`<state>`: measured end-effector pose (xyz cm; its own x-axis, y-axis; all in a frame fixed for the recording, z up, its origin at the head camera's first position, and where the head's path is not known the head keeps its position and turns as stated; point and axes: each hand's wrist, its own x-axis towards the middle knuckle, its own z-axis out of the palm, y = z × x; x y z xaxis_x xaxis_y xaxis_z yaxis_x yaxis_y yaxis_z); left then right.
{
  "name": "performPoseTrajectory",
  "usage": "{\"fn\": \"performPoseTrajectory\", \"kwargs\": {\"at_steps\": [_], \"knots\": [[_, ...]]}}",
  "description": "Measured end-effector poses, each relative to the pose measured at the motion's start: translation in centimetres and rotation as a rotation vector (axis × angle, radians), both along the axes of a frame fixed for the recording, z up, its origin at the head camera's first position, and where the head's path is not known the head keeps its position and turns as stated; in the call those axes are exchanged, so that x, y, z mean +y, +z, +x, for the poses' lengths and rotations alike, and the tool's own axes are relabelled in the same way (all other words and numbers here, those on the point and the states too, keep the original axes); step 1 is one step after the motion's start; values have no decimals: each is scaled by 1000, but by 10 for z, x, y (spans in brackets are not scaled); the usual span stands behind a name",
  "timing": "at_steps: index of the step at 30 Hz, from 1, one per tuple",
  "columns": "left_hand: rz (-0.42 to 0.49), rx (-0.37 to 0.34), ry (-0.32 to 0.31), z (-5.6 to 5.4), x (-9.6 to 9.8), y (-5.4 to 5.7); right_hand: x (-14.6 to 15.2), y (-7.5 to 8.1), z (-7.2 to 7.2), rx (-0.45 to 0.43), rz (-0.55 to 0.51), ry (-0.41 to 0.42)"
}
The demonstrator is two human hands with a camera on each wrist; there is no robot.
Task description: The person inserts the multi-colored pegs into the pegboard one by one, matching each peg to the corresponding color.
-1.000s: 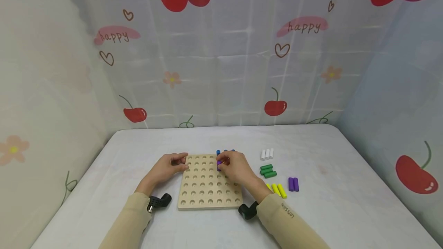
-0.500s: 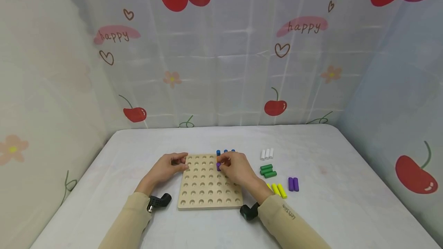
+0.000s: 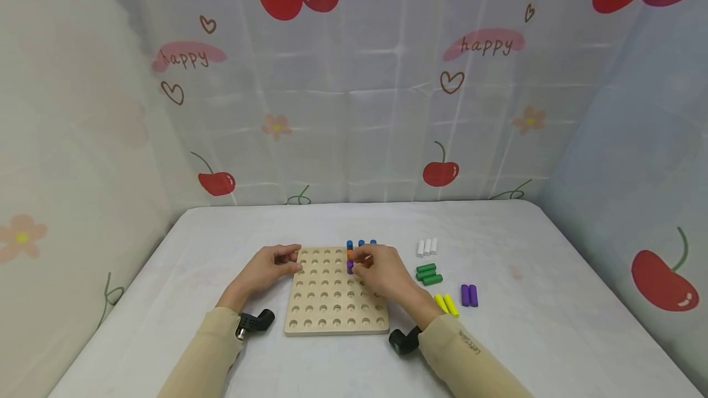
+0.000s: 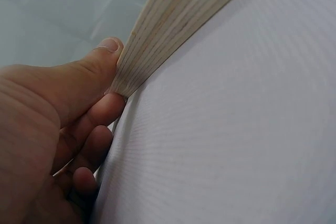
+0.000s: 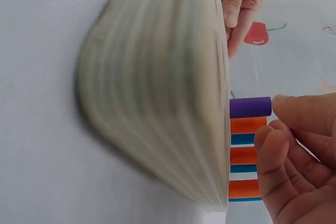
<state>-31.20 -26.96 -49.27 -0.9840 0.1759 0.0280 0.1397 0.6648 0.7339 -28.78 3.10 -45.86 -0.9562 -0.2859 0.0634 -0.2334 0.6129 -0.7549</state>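
Note:
A pale wooden pegboard (image 3: 322, 309) with rows of round holes lies on the table. My left hand (image 3: 271, 269) holds its far left corner; in the left wrist view thumb and forefinger meet the board's edge (image 4: 157, 30). A purple peg (image 5: 251, 107) stands upright in the board, in front of orange pegs (image 5: 248, 125) and blue pegs (image 5: 243, 139). My right hand (image 3: 381, 270) is just right of that purple peg. In the right wrist view its thumb tip is at the peg's top end, the other fingers loosely bent and not round it.
Right of the board lie loose pegs in groups: white pegs (image 3: 427, 247), green pegs (image 3: 428, 274), yellow pegs (image 3: 447, 305) and two purple pegs (image 3: 469, 295). A white cloth covers the table (image 3: 221, 226). A printed curtain (image 3: 354, 109) hangs behind it.
My right hand has shifted slightly right, away from the purple peg, uncovering more of it and an orange peg behind. The left hand and board have stayed put.

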Motion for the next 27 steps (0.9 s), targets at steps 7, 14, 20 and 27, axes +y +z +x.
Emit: {"fn": "performPoseTrajectory", "kwargs": {"at_steps": [7, 14, 20, 27], "knots": [[-9, 1, -1, -3, -1, 1, 15, 6, 5, -30, 2, -6], [-9, -7, -5, -2, -2, -1, 30, 11, 12, 21, 9, 27], [2, -15, -10, -1, -2, -1, 39, 10, 18, 35, 12, 48], [6, -18, -4, -2, -2, -2, 47, 9, 25, 22, 11, 49]]}}
